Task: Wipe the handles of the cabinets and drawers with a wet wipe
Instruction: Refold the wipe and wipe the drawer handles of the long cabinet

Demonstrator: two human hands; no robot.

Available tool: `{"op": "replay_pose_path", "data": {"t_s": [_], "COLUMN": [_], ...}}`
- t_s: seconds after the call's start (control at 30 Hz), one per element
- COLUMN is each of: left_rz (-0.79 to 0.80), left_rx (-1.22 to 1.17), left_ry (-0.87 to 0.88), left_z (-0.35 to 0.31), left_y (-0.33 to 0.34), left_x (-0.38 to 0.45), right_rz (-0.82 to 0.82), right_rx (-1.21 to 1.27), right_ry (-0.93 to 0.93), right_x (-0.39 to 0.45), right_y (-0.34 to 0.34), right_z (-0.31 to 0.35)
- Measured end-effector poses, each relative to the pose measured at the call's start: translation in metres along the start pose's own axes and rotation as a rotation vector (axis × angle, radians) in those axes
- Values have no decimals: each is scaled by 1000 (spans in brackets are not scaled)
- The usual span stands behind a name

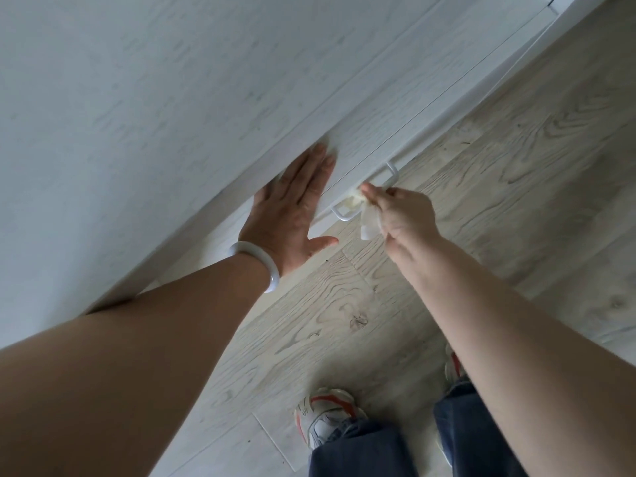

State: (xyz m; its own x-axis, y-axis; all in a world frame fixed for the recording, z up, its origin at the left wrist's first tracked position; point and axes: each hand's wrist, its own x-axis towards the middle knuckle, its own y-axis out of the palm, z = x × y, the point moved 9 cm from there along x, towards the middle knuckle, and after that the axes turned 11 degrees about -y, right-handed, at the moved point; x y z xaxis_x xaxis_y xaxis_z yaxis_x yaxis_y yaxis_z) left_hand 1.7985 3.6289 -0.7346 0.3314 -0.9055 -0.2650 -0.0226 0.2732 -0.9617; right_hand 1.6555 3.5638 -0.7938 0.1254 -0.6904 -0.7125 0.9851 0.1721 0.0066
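Observation:
A white bar handle [389,173] sticks out from a low white drawer front [378,132] near the floor. My right hand [399,215] pinches a crumpled white wet wipe [368,223] and presses it against the left part of the handle. My left hand [292,208] lies flat with straight fingers on the drawer front, just left of the handle. A pale bangle [254,263] sits on my left wrist.
The white wood-grain cabinet [137,98] fills the upper left. Pale wood-plank floor [481,201] runs along its base. My two feet in white and red trainers [327,418] and blue jeans stand at the bottom.

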Motion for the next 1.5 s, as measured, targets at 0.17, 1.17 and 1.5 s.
{"op": "replay_pose_path", "data": {"t_s": [0.17, 1.17, 1.5], "left_rz": [-3, -11, -4], "left_rx": [16, 29, -9], "left_ry": [3, -18, -27], "left_z": [0, 2, 3], "left_y": [-2, -11, -11], "left_x": [1, -1, -3], "right_rz": [-3, -200, 97], "right_rx": [194, -327, -825], "right_ry": [25, -594, -902], "right_x": [17, -23, -46], "right_y": [-9, -30, 27], "right_z": [12, 30, 41]}}
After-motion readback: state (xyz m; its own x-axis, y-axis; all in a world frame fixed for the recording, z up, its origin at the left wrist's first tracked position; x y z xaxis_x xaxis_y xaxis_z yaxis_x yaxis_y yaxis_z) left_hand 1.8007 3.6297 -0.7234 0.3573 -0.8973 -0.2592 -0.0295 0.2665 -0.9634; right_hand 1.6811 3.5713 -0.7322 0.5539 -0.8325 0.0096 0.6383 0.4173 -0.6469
